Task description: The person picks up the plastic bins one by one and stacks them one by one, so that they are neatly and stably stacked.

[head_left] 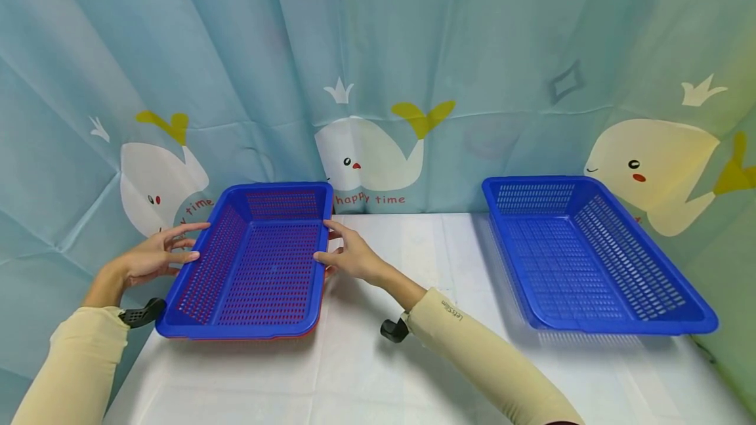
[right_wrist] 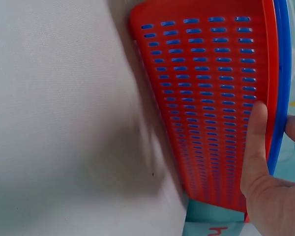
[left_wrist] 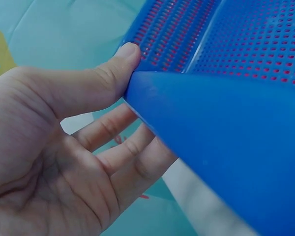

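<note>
At the left of the table a blue plastic basket [head_left: 236, 330] sits nested in a red basket [right_wrist: 201, 11], whose wall shows below the blue rim. My left hand [head_left: 150, 258] holds the left rim, thumb [left_wrist: 125, 56] on top and the other fingers underneath. On the opposite side, my right hand [head_left: 353, 256] grips the pair at the right rim. Its thumb is over the blue edge, while a finger [right_wrist: 256, 137] lies along the red slotted wall. No loose items show inside the blue basket.
Another blue basket [head_left: 620, 326] stands at the right side of the table, apart from both hands. White cloth [head_left: 413, 372] covers the table. A light blue curtain [head_left: 378, 38] with whale prints hangs right behind the baskets and along the left side.
</note>
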Demonstrator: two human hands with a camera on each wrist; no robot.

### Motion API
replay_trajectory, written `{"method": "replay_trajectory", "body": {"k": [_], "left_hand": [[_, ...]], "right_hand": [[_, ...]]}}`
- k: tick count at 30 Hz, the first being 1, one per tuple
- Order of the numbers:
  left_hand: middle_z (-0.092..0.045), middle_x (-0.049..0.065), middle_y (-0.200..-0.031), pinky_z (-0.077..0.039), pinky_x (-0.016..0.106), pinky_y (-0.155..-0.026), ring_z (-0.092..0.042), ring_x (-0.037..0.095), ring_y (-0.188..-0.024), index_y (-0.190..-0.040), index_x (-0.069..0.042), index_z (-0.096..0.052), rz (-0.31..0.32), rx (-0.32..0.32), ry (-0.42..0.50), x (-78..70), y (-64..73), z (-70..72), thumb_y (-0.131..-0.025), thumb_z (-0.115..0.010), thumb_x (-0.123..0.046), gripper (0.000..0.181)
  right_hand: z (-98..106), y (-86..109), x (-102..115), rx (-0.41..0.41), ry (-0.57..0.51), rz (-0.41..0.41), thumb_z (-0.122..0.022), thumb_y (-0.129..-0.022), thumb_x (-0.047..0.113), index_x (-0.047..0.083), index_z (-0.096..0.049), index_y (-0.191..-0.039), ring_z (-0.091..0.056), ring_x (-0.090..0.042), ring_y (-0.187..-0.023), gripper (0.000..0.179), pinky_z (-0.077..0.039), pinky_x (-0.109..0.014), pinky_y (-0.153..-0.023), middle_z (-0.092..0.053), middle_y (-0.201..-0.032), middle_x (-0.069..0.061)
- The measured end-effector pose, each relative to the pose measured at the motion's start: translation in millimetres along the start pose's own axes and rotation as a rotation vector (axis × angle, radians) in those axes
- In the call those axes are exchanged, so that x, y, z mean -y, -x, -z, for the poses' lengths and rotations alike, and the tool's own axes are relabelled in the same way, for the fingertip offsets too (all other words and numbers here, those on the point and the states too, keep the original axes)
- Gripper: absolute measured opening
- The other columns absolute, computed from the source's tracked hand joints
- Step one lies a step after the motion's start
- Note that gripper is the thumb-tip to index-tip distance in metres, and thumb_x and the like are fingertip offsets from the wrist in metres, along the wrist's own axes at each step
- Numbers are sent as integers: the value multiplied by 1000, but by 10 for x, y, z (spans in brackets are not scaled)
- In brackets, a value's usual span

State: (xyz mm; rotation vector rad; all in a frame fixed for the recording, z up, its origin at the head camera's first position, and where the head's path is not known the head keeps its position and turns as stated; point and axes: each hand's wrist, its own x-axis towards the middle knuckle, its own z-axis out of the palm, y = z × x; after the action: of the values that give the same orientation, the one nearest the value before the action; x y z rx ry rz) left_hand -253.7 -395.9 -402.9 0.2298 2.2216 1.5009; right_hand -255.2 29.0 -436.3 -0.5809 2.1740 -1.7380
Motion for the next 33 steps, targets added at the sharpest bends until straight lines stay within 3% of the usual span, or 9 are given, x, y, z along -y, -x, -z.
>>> {"method": "replay_trajectory", "body": {"k": [12,28,33], "left_hand": [[-25,33,-154,-59,53,-88,-63,24,-112,-164,-13,-22,15,-7,-6,-12,-7,8,-104,-63,-12,73],[-27,34,-152,-59,53,-87,-59,29,-114,-163,-10,-23,22,-32,-64,-13,-3,-1,-102,-65,-15,75],[-31,34,-151,-60,53,-86,-61,32,-114,-163,-10,-23,31,-32,-86,-7,-15,10,-102,-66,-16,75]], "right_hand": [[-9,3,12,-5,-4,4,-74,-95,9,4,-32,-160,-73,-22,-88,77,-61,-32,-74,-51,-135,-20],[-14,5,21,-8,-10,6,-75,-95,8,4,-33,-160,-72,-20,-82,77,-58,-27,-71,-52,-133,-19],[-16,6,23,2,-86,-7,-73,-94,2,5,-35,-159,-72,-19,-75,76,-62,-32,-70,-50,-131,-21]]}}
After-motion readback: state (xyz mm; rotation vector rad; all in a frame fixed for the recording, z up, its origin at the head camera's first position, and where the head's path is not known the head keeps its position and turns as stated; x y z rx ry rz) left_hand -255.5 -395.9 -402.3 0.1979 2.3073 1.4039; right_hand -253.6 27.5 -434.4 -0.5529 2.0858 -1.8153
